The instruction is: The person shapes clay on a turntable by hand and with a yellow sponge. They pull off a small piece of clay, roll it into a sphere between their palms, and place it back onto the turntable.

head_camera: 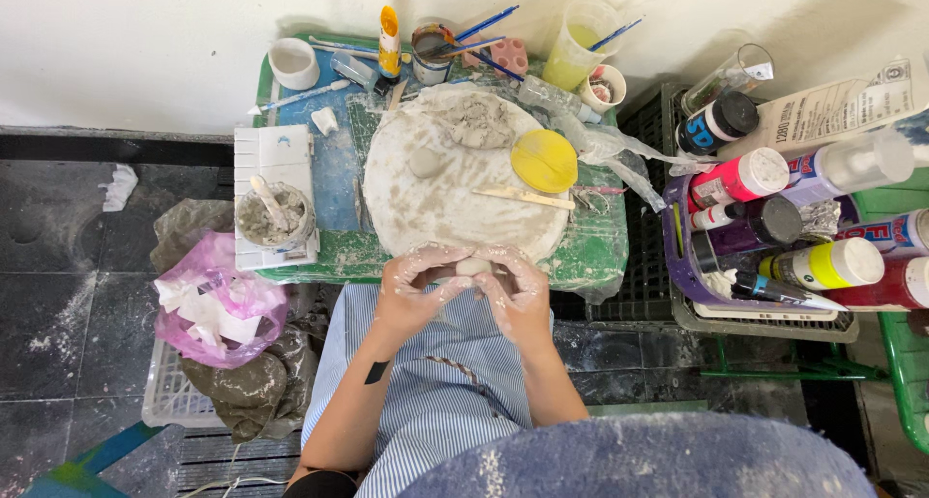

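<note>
Both my hands meet at the near edge of a round, clay-smeared white board (416, 203). My left hand (414, 290) and my right hand (515, 287) are coated in pale clay and pinch a small lump of clay (472, 266) between their fingertips. On the board lie a smooth clay ball (424, 161), a rough heap of grey clay (476, 122), a yellow round sponge (544, 160) and a flat wooden modelling stick (524, 197).
A cup of clay slip (274, 217) stands left on a white box. Brushes, a white cup (293, 62) and a yellow-green water cup (577, 43) line the wall. A crate of paint bottles (774, 227) sits right; a pink plastic bag (218, 300) left.
</note>
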